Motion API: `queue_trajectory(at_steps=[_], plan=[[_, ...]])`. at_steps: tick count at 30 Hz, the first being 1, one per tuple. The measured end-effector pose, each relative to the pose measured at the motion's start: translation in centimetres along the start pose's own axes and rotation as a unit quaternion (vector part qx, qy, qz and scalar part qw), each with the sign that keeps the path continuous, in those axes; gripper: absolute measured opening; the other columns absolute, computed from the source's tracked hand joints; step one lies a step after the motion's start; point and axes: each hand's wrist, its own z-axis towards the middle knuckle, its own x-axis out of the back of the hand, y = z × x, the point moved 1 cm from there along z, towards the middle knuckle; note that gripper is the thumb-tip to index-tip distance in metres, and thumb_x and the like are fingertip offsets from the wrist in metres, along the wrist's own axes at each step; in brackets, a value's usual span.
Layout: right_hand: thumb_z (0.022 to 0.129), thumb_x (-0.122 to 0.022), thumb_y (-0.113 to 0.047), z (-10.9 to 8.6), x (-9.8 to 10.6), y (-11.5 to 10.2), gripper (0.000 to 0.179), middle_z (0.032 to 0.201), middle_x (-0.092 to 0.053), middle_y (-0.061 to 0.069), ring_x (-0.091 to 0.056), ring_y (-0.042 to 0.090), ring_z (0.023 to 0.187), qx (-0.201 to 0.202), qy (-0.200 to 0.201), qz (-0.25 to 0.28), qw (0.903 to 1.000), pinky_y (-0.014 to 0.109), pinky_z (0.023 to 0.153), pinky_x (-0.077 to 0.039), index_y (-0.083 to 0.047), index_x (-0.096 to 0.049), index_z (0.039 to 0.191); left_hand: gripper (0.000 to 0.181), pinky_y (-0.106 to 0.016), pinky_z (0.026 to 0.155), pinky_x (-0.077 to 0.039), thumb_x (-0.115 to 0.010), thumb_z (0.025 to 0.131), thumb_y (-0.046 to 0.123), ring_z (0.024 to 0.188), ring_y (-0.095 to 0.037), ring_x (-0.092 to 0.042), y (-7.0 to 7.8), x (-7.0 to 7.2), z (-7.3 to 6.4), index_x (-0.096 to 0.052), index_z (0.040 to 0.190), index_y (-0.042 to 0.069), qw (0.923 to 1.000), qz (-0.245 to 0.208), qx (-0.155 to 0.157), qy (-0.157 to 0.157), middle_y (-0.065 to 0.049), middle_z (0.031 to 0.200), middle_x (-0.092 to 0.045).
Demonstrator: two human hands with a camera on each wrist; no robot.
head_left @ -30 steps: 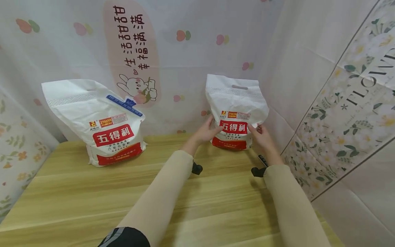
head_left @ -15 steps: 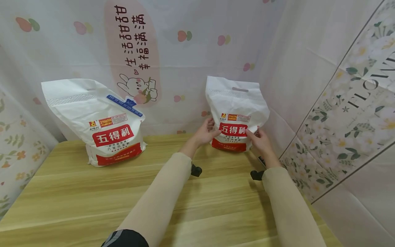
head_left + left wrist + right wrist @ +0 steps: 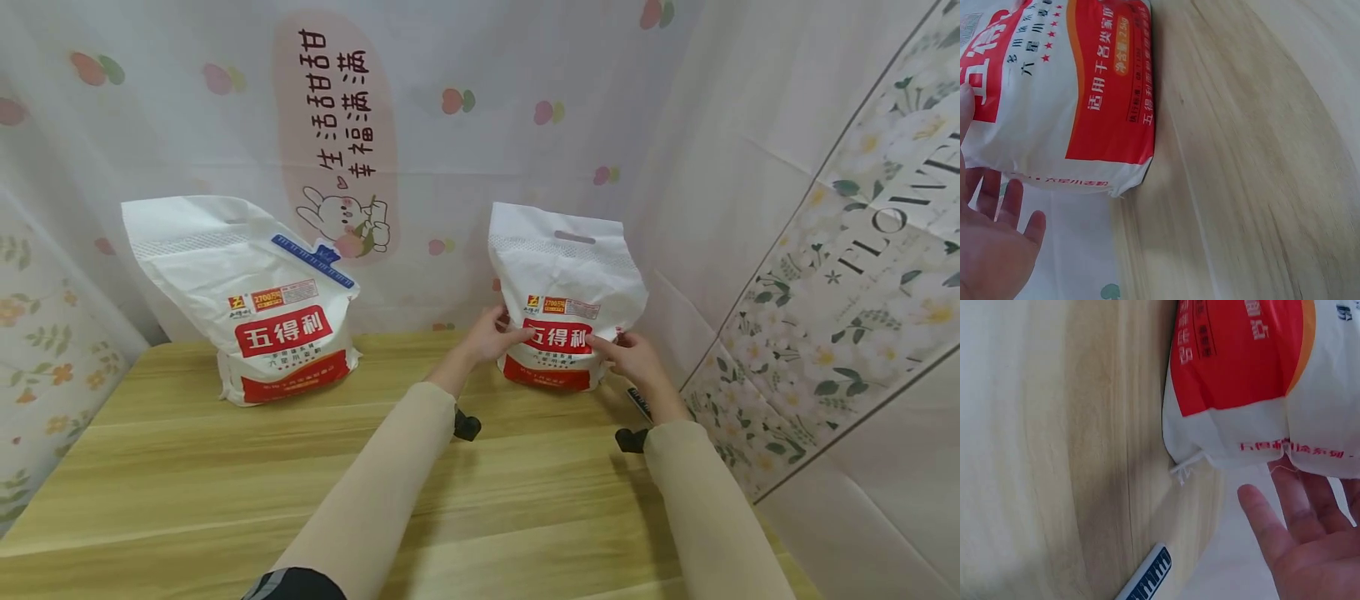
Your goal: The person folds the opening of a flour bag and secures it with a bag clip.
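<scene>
The right-side white bag [image 3: 566, 271] stands upright at the back of the table [image 3: 540, 508], seemingly in place, though the left hand [image 3: 483, 340] and right hand [image 3: 636, 360] are not yet off it, grip loosely spread, thumbs on its front, a patterned strip [image 3: 1152, 575] lying unused nearby.
</scene>
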Motion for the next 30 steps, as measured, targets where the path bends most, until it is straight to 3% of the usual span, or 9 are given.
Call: queue_trajectory(at_steps=[9, 16, 24, 30], plan=[[0.108, -0.068, -0.046, -0.5, -1.0, 0.2, 0.075, 0.163, -0.05, 0.026, -0.052, 0.04, 0.149, 0.033, -0.031, 0.015, 0.9989, 0.061, 0.125, -0.045, 0.0, -0.043, 0.161, 0.068, -0.059, 0.13, -0.038, -0.083, 0.1, 0.033, 0.158, -0.036, -0.046, -0.9, 0.9, -1.2, -0.053, 0.157, 0.011, 0.9992, -0.038, -0.006, 0.01, -0.012, 0.161, -0.058], [0.108, -0.07, -0.044, -1.2, -1.5, 0.5, 0.071, 0.159, -0.055, 0.026, -0.059, 0.037, 0.143, 0.05, -0.045, 0.006, 0.9977, 0.057, 0.119, -0.051, -0.002, -0.046, 0.16, 0.063, -0.05, 0.112, -0.057, -0.083, 0.099, 0.034, 0.134, -0.032, -0.063, -1.2, 1.9, -2.5, -0.058, 0.152, 0.011, 0.9998, -0.014, -0.007, -0.008, -0.011, 0.144, -0.068], [0.101, -0.077, -0.052, -2.0, -2.2, 0.0, 0.076, 0.156, -0.061, 0.023, -0.063, 0.038, 0.142, 0.04, -0.049, -0.014, 0.9979, 0.053, 0.113, -0.056, -0.001, -0.057, 0.154, 0.056, -0.043, 0.1, -0.06, -0.086, 0.097, 0.036, 0.124, -0.03, -0.066, -1.5, 3.3, -4.6, -0.068, 0.142, 0.009, 1.0, 0.002, 0.0, -0.008, -0.012, 0.135, -0.073], [0.103, -0.077, -0.045, -2.7, -3.2, -0.7, 0.071, 0.153, -0.063, 0.026, -0.065, 0.038, 0.138, 0.053, -0.065, -0.009, 0.9965, 0.055, 0.113, -0.057, 0.004, -0.059, 0.152, 0.057, -0.043, 0.098, -0.062, -0.087, 0.096, 0.037, 0.125, -0.034, -0.067, -1.7, 4.5, -6.3, -0.067, 0.141, 0.008, 0.9998, 0.017, -0.006, -0.002, -0.012, 0.134, -0.073]])
